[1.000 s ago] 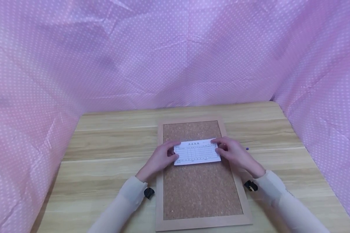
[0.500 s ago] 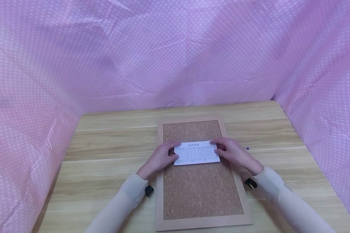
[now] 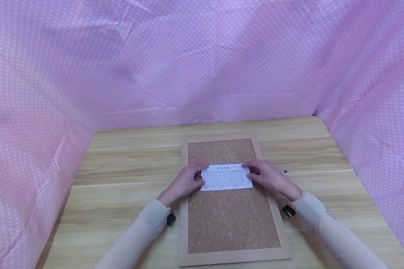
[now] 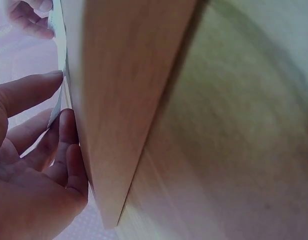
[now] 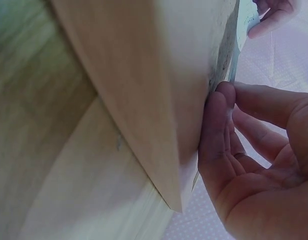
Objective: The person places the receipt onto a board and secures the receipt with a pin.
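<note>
Moved: slip (image 3: pixel 226 177) has slid a bit toward the left side of the cork since 1 s ago, right edge pulled in; both hands shifted w/ it
Slip: white printed form, lies flat across the cork board (image 3: pixel 232 220), upper-middle part, long side running left-right
Left hand (image 3: pixel 185 182): grip is on the slip's left end; fingers curl at its edge, thumb on top; wrist view shows fingertips (image 4: pixel 68 120) against the paper edge and board frame
Right hand (image 3: pixel 268 177): grip is on the slip's right end; index along the top corner, other fingers curled at the edge; wrist view shows thumb (image 5: pixel 216 115) pressed at the paper
Board: wood frame, lies flat on the bench (image 3: pixel 121 175), centred
Other: small blue dot (image 3: pixel 285 172) on bench just right of the right hand; pink dotted cloth (image 3: pixel 202 59) all round
</note>
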Action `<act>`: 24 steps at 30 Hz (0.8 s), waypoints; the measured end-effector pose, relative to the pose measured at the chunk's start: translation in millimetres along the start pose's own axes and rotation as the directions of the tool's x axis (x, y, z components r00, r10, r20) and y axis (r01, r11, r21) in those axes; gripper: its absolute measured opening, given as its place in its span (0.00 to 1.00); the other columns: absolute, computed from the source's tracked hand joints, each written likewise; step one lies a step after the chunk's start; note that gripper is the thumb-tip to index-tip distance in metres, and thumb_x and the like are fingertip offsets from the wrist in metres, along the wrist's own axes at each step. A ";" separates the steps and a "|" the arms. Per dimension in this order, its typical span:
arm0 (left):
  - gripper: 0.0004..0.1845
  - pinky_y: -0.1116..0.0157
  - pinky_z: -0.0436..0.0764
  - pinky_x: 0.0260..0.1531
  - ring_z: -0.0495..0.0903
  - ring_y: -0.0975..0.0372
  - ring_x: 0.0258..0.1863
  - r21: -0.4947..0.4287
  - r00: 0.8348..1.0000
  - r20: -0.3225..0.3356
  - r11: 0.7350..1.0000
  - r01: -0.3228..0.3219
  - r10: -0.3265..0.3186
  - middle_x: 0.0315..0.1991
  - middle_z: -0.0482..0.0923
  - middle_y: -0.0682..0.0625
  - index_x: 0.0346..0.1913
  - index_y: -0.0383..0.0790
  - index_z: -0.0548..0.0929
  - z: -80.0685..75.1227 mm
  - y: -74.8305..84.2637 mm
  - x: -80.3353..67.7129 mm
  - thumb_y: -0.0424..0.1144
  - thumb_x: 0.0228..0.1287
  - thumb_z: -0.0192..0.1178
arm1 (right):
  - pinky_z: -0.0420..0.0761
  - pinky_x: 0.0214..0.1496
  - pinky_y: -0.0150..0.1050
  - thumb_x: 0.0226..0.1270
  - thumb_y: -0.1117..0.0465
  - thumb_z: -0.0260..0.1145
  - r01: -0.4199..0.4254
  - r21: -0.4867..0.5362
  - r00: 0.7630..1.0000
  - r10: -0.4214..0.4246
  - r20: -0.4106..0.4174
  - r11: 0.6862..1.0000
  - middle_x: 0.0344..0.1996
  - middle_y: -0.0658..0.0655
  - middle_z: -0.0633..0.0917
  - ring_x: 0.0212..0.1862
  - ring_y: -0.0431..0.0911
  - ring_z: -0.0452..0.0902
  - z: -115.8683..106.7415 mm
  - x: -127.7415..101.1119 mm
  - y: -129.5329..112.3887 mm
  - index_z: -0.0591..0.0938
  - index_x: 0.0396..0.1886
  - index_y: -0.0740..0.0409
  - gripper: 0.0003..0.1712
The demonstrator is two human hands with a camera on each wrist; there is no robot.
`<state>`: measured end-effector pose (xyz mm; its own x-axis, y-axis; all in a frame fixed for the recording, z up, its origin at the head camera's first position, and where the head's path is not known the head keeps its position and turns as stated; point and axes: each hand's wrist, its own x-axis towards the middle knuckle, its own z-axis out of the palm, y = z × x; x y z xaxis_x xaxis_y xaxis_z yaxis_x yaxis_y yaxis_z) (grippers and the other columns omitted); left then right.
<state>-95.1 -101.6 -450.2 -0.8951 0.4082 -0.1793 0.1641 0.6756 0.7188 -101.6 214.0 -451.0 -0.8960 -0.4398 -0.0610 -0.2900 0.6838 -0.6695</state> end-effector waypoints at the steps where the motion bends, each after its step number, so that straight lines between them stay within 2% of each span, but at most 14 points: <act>1: 0.29 0.58 0.80 0.52 0.79 0.57 0.51 0.005 1.000 0.003 1.000 -0.003 0.003 0.62 0.77 0.46 0.70 0.37 0.77 0.0 0.1 0.2 0.31 0.66 0.68 | 0.77 0.47 0.45 0.69 0.68 0.69 -0.003 -0.001 1.000 0.003 0.002 1.000 0.43 0.55 0.85 0.42 0.45 0.76 0.0 0.2 0.0 0.84 0.59 0.64 0.20; 10: 0.30 0.56 0.78 0.54 0.77 0.56 0.54 0.053 0.999 0.005 0.997 -0.050 0.050 0.65 0.75 0.44 0.70 0.36 0.77 1.0 -3.7 -0.2 0.30 0.65 0.69 | 0.77 0.49 0.46 0.69 0.67 0.68 -0.020 -0.008 1.000 0.020 0.024 1.000 0.44 0.55 0.85 0.43 0.46 0.77 0.1 2.7 1.2 0.83 0.60 0.65 0.20; 19: 0.30 0.55 0.77 0.57 0.76 0.54 0.58 0.053 0.999 -0.015 0.998 -0.029 0.030 0.66 0.71 0.43 0.69 0.35 0.78 1.4 -6.4 -0.6 0.31 0.63 0.71 | 0.77 0.48 0.47 0.67 0.68 0.69 0.009 -0.018 1.000 -0.009 0.018 1.000 0.43 0.56 0.85 0.43 0.48 0.77 -0.5 4.2 0.9 0.84 0.58 0.67 0.20; 24: 0.30 0.52 0.75 0.63 0.72 0.50 0.65 0.101 0.999 -0.007 0.994 -0.036 0.037 0.69 0.67 0.41 0.68 0.33 0.78 -0.1 -5.9 -1.5 0.34 0.64 0.72 | 0.78 0.49 0.48 0.67 0.67 0.70 0.004 -0.024 1.000 -0.003 0.029 1.000 0.44 0.57 0.85 0.45 0.49 0.78 -2.3 4.3 0.8 0.84 0.58 0.67 0.20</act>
<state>-94.8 -106.3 -454.1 -0.8911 0.4290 -0.1480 0.2374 0.7187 0.6536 -106.5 213.9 -450.1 -0.8851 -0.4585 -0.0800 -0.3016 0.6959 -0.6517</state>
